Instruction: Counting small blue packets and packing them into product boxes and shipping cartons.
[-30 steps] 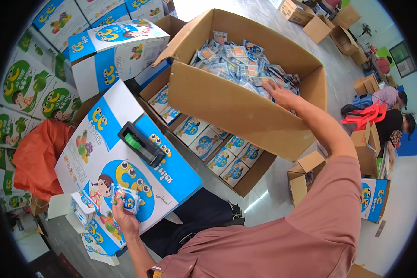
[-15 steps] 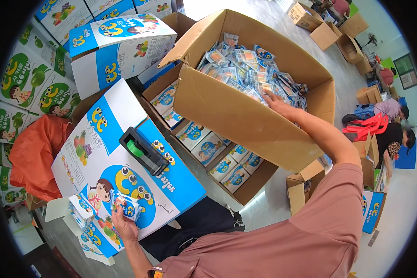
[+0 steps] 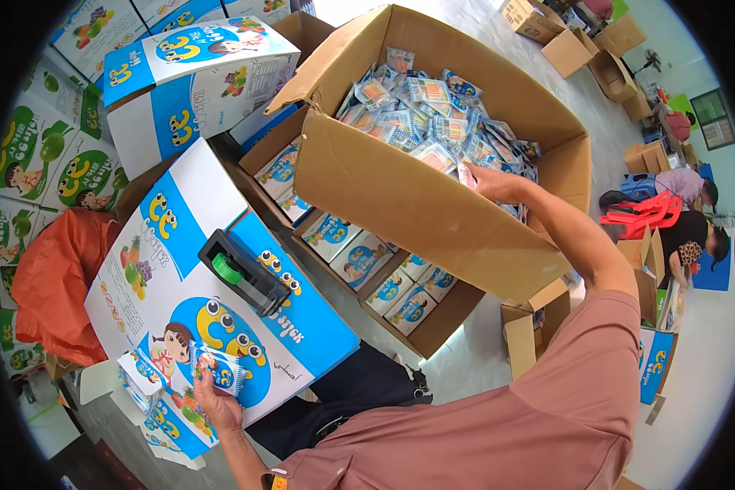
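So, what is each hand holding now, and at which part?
The left hand holds a small blue and white packet by its lower end. The right hand reaches among the packets in the big cardboard box; whether it grips one cannot be told.

The pale tiled floor [image 3: 482, 359] is being occupied by small open brown cardboard boxes [image 3: 531, 322], while a large blue-and-white printed carton [image 3: 220, 310] is being carried by a grey counter [image 3: 114, 425].

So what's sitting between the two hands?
In the head view, a black-and-green tape dispenser lies on the blue-and-white carton, between the left hand and the right hand.
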A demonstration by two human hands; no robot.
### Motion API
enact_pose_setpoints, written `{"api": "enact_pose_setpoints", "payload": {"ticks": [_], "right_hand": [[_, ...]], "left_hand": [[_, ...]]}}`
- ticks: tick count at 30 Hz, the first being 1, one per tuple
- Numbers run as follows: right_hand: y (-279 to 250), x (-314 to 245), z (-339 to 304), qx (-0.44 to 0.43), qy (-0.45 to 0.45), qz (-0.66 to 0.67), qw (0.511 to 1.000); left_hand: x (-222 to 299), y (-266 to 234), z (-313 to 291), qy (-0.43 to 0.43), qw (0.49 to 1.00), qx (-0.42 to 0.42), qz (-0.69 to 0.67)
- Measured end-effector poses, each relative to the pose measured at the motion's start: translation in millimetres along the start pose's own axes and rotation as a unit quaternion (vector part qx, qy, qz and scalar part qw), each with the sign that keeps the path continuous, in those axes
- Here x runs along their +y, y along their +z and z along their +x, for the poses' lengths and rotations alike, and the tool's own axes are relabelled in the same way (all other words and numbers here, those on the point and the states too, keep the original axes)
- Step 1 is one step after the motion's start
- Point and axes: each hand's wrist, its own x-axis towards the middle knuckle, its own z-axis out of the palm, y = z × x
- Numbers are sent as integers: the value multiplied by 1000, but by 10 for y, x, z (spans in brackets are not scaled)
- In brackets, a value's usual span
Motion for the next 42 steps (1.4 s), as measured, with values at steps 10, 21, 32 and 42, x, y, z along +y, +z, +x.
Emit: {"api": "enact_pose_setpoints", "payload": {"ticks": [10,21,32,42], "right_hand": [[135,1,172,43,48,38,997],[-615,-677,-816,219,-66,176,957],[-1315,-1914,-1565,311,-186,22,932],[404,-4421,-1169,83,-460,-70,881]], "left_hand": [[-38,4,39,20,999,-47,8],[-15,39,35,10,994,-73,-74],[-196,-214,124,63,984,-119,-117],[85,-251,-213,80,980,-41,-178]]}}
